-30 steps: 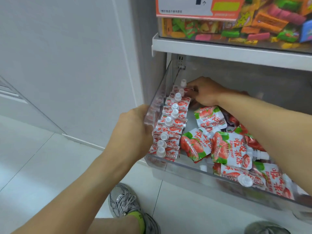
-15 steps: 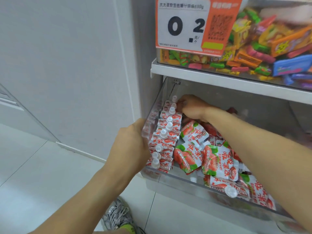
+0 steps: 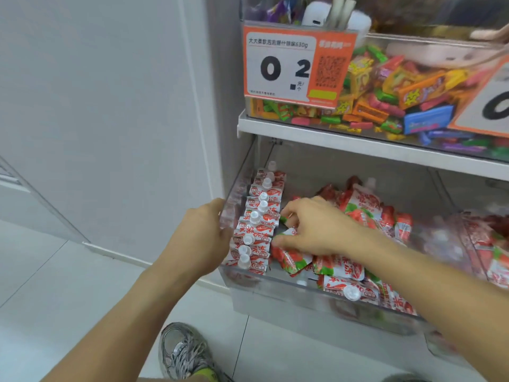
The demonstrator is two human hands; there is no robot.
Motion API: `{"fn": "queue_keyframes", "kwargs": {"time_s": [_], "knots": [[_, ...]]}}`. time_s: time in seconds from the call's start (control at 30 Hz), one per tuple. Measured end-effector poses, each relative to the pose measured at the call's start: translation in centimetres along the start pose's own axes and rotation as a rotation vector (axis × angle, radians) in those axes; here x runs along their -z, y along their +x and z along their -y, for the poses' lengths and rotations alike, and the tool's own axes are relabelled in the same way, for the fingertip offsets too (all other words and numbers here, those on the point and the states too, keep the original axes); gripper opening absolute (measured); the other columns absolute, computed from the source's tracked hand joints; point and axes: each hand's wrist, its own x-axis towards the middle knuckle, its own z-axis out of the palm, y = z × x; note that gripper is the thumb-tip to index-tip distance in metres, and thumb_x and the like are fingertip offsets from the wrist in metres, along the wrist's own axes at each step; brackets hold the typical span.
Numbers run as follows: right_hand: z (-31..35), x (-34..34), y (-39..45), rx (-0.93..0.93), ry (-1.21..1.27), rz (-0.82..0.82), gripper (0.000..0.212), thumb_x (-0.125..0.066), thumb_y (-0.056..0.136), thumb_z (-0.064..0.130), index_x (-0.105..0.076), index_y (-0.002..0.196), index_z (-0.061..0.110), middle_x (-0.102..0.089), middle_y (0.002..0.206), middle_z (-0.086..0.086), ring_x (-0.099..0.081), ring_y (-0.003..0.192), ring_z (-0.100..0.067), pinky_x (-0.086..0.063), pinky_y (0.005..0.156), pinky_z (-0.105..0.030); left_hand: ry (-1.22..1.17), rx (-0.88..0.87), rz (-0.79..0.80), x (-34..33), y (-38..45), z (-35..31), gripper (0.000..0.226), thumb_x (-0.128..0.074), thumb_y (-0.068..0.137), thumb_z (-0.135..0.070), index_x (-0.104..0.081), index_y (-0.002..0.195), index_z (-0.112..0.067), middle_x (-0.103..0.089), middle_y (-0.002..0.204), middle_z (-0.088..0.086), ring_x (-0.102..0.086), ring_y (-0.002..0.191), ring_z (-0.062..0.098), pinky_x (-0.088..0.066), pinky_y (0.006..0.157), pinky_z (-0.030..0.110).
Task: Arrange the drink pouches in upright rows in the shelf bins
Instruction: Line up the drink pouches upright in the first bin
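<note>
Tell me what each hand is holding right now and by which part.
The left hand grips the clear bin by its left side wall. The right hand has its grip on a loose pouch, fingers curled over the pouch's upper edge.

i read an orange price card (image 3: 298, 64) clipped to the front of the upper candy bin (image 3: 385, 111): big "0" and "2", small "630g" ending its top line, a qr code on its right. a second card (image 3: 493, 106) at the right edge shows only a "0". print on the pouches (image 3: 257, 230) is too blurred for me to read.
</note>
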Motion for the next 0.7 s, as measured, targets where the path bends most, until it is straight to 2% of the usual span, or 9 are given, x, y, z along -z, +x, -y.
{"fn": "queue_keyframes", "kwargs": {"time_s": [0.1,0.2,0.3,0.33,0.4,0.47,0.5,0.6,0.7], "knots": [[0.4,-1.8,1.1,0.017,0.178,0.012,0.048,-0.079,0.077,0.047,-0.066,0.095,0.005,-0.076,0.088,-0.002,-0.069,0.085,-0.022,-0.055,0.082,-0.037,-0.029,0.030,0.041,0.2,0.0,-0.2,0.027,-0.048,0.090,-0.016,-0.059,0.115,-0.019,-0.072,0.099,0.003,-0.068,0.078,0.026,-0.057,0.073,0.041],[1.0,-2.1,1.5,0.087,0.044,0.029,0.044,-0.074,0.082,0.046,-0.060,0.075,0.005,-0.068,0.074,-0.010,-0.063,0.072,-0.027,-0.053,0.066,-0.037,-0.109,0.091,0.109,1.0,0.6,-0.4,0.027,-0.050,0.089,-0.021,-0.059,0.114,-0.020,-0.072,0.090,0.005,-0.069,0.081,0.027,-0.058,0.075,0.044],[0.6,-0.8,1.0,0.111,-0.087,0.154,0.043,-0.069,0.084,0.050,-0.062,0.090,0.007,-0.066,0.081,-0.011,-0.062,0.079,-0.028,-0.054,0.069,-0.038,-0.114,0.150,0.165,1.1,0.8,-1.0,0.030,-0.060,0.087,-0.032,-0.059,0.114,-0.021,-0.072,0.090,0.002,-0.070,0.081,0.022,-0.058,0.078,0.042],[0.2,-0.2,0.7,0.111,-0.134,0.177,0.050,-0.071,0.080,0.052,-0.063,0.104,0.010,-0.067,0.092,-0.008,-0.062,0.089,-0.027,-0.055,0.076,-0.040,-0.030,0.142,0.114,1.0,0.7,-1.3,0.035,-0.061,0.087,-0.036,-0.058,0.118,-0.020,-0.072,0.097,0.001,-0.069,0.086,0.022,-0.056,0.082,0.039],[-1.0,0.4,0.0,0.098,-0.211,0.201,0.072,-0.078,0.070,0.058,-0.056,0.123,0.014,-0.062,0.110,-0.004,-0.059,0.103,-0.025,-0.054,0.086,-0.042,0.113,0.031,-0.185,0.7,0.1,-2.3,0.043,-0.061,0.089,-0.035,-0.054,0.127,-0.018,-0.069,0.112,0.001,-0.066,0.097,0.022,-0.052,0.084,0.033],[-1.9,0.4,-0.7,0.118,-0.196,0.210,0.076,-0.083,0.065,0.058,-0.053,0.125,0.021,-0.052,0.111,0.003,-0.054,0.102,-0.019,-0.049,0.086,-0.037,-0.007,-0.158,-0.437,0.6,-0.6,-3.8,0.031,-0.061,0.089,-0.025,-0.059,0.119,-0.019,-0.069,0.101,-0.005,-0.065,0.087,0.010,-0.050,0.076,0.023],[-2.2,0.5,-1.1,0.129,-0.156,0.207,0.073,-0.086,0.063,0.054,-0.054,0.122,0.026,-0.048,0.108,0.005,-0.050,0.098,-0.016,-0.046,0.081,-0.034,-0.095,-0.229,-0.447,0.5,-0.7,-4.5,0.023,-0.062,0.088,-0.020,-0.064,0.111,-0.020,-0.069,0.091,-0.010,-0.063,0.078,0.001,-0.047,0.071,0.013],[-2.9,0.8,-2.5,0.179,-0.077,0.089,0.052,-0.090,0.062,0.040,-0.052,0.096,0.029,-0.043,0.098,0.009,-0.047,0.084,-0.012,-0.038,0.064,-0.032,-0.102,-0.391,-0.262,-0.6,-0.4,-5.3,0.017,-0.062,0.088,-0.016,-0.069,0.102,-0.022,-0.066,0.084,-0.015,-0.060,0.075,-0.003,-0.047,0.071,0.009],[-4.2,1.5,-4.3,0.219,-0.028,-0.082,0.028,-0.084,0.074,0.032,-0.056,0.081,0.027,-0.047,0.091,0.014,-0.047,0.079,-0.004,-0.040,0.066,-0.030,-0.060,-0.494,-0.079,-1.9,-0.1,-5.5,0.020,-0.064,0.088,-0.022,-0.069,0.108,-0.024,-0.065,0.098,-0.017,-0.058,0.086,-0.002,-0.049,0.082,0.020]]}}
